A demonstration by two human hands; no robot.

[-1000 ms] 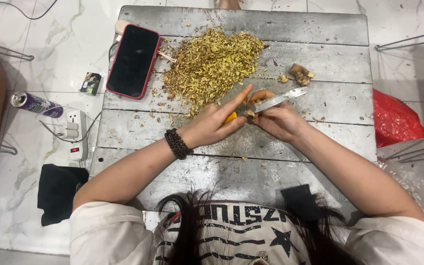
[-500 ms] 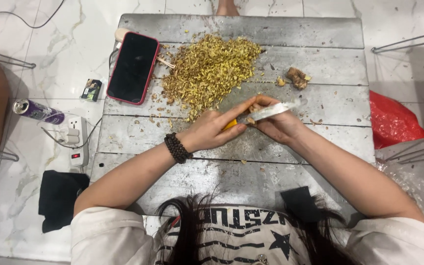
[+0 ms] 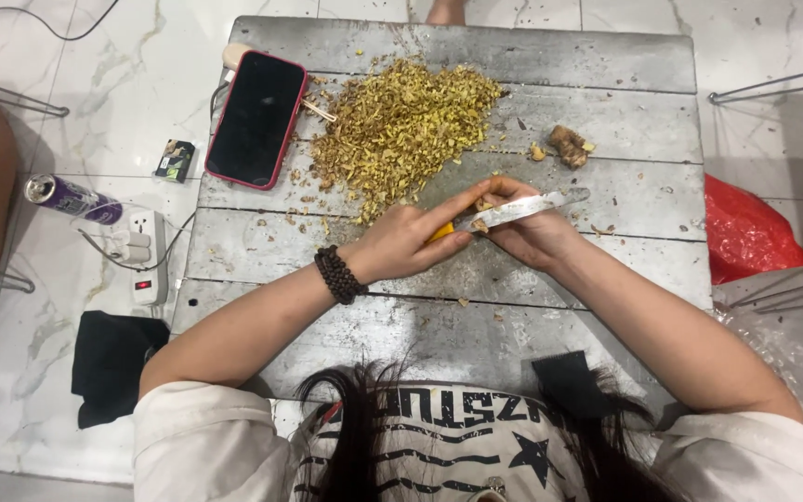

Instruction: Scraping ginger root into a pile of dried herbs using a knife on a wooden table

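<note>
Head view, looking straight down: left hand (image 3: 400,244) with a bead bracelet (image 3: 339,275) at the wrist, fingers stretched toward the middle and pinched on a small yellow-orange piece (image 3: 440,231), the rest of it hidden under the fingers. Right hand (image 3: 530,232) closed around a knife (image 3: 520,208), pale blade lying flat and pointing right, edge just beside the left fingertips. Both hands touching over the middle planks of the grey wooden counter (image 3: 625,112).

Behind the hands, a broad heap of yellowish chopped bits (image 3: 397,125), spreading up against a phone (image 3: 256,118) with a red case. Farther right, a knobbly brown root (image 3: 568,144) lying apart from the heap. On the floor left: a purple can (image 3: 72,198) on its side, a white power strip (image 3: 148,256), a dark cloth (image 3: 109,363). On the floor right, a red bag (image 3: 745,232).

Likely trouble, judged from this layout:
- Cut fingertip, with the piece so small and the blade so near the left thumb and forefinger.
- Slip of the piece out of the pinch, then a blade skidding over the planks.
- Chopped bits drifting under or onto the phone, heap already touching its edge.
- Bits dropping over the counter's left edge toward the power strip below.
- Long hair hanging forward near the lower planks, possibly catching loose scraps.
</note>
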